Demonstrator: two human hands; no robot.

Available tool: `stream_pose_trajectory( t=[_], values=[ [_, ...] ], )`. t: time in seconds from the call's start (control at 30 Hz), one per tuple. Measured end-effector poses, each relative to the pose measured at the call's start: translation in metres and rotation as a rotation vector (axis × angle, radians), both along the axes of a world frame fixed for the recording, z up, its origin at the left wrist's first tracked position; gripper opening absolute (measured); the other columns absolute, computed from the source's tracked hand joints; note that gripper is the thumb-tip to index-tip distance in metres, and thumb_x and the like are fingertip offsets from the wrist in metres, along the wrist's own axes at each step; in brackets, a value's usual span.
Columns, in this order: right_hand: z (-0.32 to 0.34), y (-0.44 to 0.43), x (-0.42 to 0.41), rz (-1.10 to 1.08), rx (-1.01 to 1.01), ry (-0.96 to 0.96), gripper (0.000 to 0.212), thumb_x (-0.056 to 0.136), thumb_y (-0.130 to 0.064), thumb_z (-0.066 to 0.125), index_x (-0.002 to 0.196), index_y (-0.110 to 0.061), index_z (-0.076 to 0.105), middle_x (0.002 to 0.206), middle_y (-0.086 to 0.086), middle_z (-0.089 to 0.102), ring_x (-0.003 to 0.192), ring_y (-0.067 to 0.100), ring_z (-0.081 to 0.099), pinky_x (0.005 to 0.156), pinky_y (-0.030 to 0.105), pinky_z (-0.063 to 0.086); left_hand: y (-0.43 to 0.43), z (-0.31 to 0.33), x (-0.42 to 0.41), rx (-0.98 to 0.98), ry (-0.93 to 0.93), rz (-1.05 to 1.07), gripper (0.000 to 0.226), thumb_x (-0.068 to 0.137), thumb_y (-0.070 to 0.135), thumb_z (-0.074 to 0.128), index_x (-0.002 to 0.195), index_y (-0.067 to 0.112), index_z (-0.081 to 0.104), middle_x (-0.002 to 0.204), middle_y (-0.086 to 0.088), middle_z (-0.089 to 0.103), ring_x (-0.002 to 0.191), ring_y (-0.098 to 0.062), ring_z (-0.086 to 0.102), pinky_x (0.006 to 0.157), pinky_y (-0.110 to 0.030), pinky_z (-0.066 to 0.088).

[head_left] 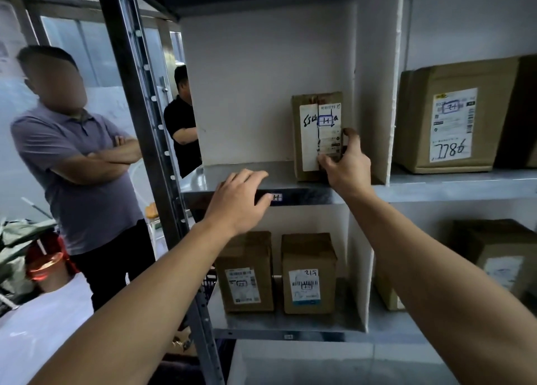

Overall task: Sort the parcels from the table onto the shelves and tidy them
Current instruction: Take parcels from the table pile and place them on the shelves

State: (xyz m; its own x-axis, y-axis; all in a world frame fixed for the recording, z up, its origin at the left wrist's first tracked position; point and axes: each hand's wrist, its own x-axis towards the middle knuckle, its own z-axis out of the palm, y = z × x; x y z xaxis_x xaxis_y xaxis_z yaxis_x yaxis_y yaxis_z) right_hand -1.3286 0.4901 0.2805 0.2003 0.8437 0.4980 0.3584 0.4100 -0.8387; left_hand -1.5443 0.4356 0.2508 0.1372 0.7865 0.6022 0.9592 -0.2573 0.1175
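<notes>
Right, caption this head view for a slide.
Right hand grips a shelved cardboard parcel; left hand rests on the shelf edge.

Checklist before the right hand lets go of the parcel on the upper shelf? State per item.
1. Parcel upright on the upper shelf: ok.
2. Label faces the front: ok.
3. Right hand grip: ok, fingers curled round the parcel's right edge, thumb on its front.
4. Left hand apart from the parcel: ok, it rests on the shelf's front edge.
5. Parcel flush against the white divider: cannot tell, the right hand covers that side.
6. Shelf tag matches the label's mark: cannot tell, too small and partly covered by the left hand.
</notes>
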Motion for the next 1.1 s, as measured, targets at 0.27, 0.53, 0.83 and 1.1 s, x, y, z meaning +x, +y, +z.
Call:
stream_pose_trajectory(
  t=[0.27, 0.53, 0.83, 1.1],
  values=[
    [-0.017, -0.023, 0.003, -0.073, 0.059, -0.090, 0.062, 0.096, -0.027, 0.066, 0.149, -0.019, 0.036, 0.143, 0.007, 0.047, 0.129, 0.019, 0.049, 0.102, 0.027, 0.041, -0.017, -0.011, 0.005, 0.078, -0.086, -0.084, 0.047, 0.097, 0.037, 0.051, 0.140, 0.021, 0.045, 0.134, 0.000, 0.053, 0.125, -0.018, 0.046, 0.104, -0.040, 0.042],
    [-0.081, -0.076, 0.061, -0.225, 0.302, -0.682, 0.039, 0.097, -0.034, 0.060, 0.131, -0.016, 0.056, 0.130, 0.008, 0.056, 0.115, 0.022, 0.055, 0.089, 0.034, 0.050, -0.037, -0.043, 0.057, 0.121, -0.088, -0.207, 0.046, 0.095, 0.035, 0.054, 0.138, 0.021, 0.048, 0.133, 0.001, 0.054, 0.124, -0.016, 0.047, 0.105, -0.039, 0.042],
    [-0.106, -0.140, 0.238, -0.534, 0.038, -1.036, 0.035, 0.089, -0.041, 0.052, 0.113, -0.017, 0.060, 0.110, 0.010, 0.063, 0.098, 0.037, 0.061, 0.073, 0.041, 0.048, -0.047, -0.063, 0.244, 0.061, -0.099, -0.458, 0.049, 0.090, 0.037, 0.050, 0.135, 0.019, 0.052, 0.128, -0.003, 0.056, 0.118, -0.022, 0.049, 0.102, -0.040, 0.040],
    [-0.128, -0.247, 0.452, -0.772, -0.247, -1.150, 0.037, 0.092, -0.042, 0.053, 0.119, -0.018, 0.060, 0.115, 0.011, 0.063, 0.107, 0.036, 0.060, 0.082, 0.045, 0.048, -0.088, -0.090, 0.479, -0.006, -0.029, -0.666, 0.049, 0.083, 0.038, 0.049, 0.128, 0.020, 0.057, 0.122, -0.004, 0.059, 0.109, -0.028, 0.053, 0.092, -0.041, 0.043]
  ],
)
